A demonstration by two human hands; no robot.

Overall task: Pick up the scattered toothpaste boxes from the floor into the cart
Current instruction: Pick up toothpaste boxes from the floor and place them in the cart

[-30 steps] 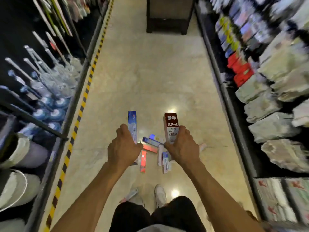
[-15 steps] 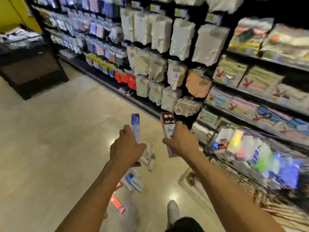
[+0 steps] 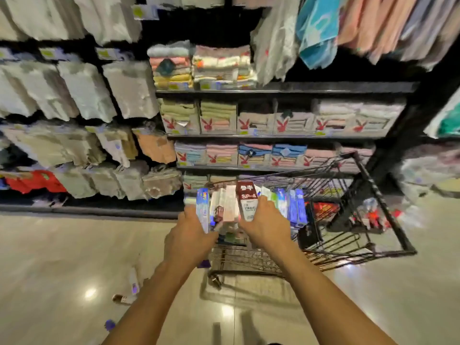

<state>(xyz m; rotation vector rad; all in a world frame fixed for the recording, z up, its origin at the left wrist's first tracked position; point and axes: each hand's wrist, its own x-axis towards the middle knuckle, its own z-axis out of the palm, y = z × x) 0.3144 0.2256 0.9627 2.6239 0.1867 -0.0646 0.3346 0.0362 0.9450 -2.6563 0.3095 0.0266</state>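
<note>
My left hand [image 3: 190, 236] grips a slim blue toothpaste box [image 3: 202, 207], held upright. A maroon and white toothpaste box [image 3: 247, 201] marked SP-4 stands in my right hand [image 3: 265, 224]. Both hands hover over the near left end of a black wire cart [image 3: 380, 195], whose basket holds several toothpaste boxes [image 3: 293, 205] standing in a row. A couple of loose boxes [image 3: 133, 282] lie blurred on the floor at the lower left.
Dark shelves of folded towels [image 3: 251, 123] and packed cloths [image 3: 84, 90] stand right behind the cart. Hanging towels [image 3: 316, 28] fill the upper right. Glossy beige floor [image 3: 49, 257] stretches to the left and right of the cart.
My view has swung right from the aisle floor to the cart. Both hands, each still holding its box, have moved from above the scattered pile to above the cart basket.
</note>
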